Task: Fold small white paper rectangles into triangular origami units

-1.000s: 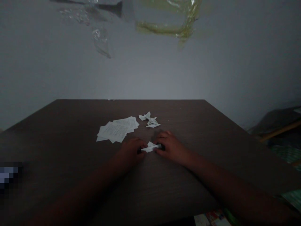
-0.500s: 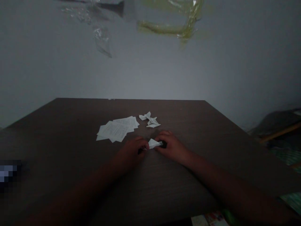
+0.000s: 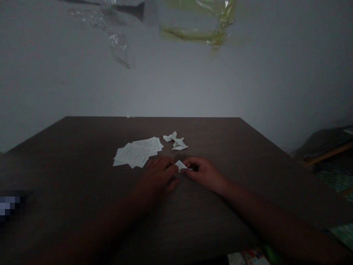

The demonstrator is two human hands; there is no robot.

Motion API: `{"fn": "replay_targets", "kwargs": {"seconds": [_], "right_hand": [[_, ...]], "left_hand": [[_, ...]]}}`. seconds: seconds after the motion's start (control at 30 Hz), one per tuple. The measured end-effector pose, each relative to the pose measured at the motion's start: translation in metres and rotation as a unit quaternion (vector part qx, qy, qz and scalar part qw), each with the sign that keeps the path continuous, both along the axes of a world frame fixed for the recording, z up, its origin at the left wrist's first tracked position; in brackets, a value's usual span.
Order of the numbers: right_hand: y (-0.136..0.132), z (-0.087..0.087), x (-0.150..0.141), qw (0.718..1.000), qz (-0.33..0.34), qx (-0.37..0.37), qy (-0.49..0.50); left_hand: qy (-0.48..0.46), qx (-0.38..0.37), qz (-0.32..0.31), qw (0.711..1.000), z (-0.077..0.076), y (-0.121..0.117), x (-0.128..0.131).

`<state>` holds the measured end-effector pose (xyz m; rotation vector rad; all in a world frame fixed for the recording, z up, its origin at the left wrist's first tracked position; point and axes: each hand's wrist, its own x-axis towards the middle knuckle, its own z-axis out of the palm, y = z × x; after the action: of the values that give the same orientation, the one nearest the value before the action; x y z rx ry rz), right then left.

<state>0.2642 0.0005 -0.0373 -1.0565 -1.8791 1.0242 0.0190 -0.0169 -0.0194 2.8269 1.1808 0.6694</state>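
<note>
A small folded paper (image 3: 180,165) with printed lines stands as a white triangle between my hands, low over the table. My right hand (image 3: 202,171) pinches its right side between thumb and fingers. On the other side, my left hand (image 3: 161,173) lies over the paper's left end with a fingertip touching it, thumb held apart below. The fingers hide both ends of the paper. Just beyond are several folded paper pieces (image 3: 179,143) with pointed corners, loosely heaped together. To their left lies a spread of loose printed sheets (image 3: 136,152), overlapping each other.
The dark wooden table (image 3: 91,136) reaches back to a grey wall (image 3: 182,84) with peeling clear and yellowish tape (image 3: 190,35). A pixelated patch (image 3: 9,206) covers something at the left edge. Colourful printed items (image 3: 250,257) show below the table's front edge.
My left hand has loosened from a pinch, its thumb now away from the paper and its fingers flatter. The paper shows a more upright triangle. My right hand has barely moved.
</note>
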Motion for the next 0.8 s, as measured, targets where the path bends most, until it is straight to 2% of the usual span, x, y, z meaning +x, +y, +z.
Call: {"fn": "replay_targets", "kwargs": {"seconds": [0.33,0.5,0.6,0.8], "right_hand": [[-0.007,-0.001,-0.004,0.993,0.028,-0.096,0.068],[-0.009,0.002,-0.004,0.982,0.058,-0.133,0.117],[-0.012,0.004,-0.004,0.976,0.069,-0.149,0.146],[-0.014,0.0,-0.008,0.977,0.051,-0.109,0.175]], "left_hand": [[-0.061,0.036,-0.04,0.997,-0.001,-0.002,0.0],[-0.104,-0.023,-0.057,0.993,0.0,-0.003,0.0],[-0.158,-0.073,-0.045,0.984,0.0,-0.002,-0.002],[-0.241,-0.132,-0.006,0.962,0.0,-0.003,-0.008]]}}
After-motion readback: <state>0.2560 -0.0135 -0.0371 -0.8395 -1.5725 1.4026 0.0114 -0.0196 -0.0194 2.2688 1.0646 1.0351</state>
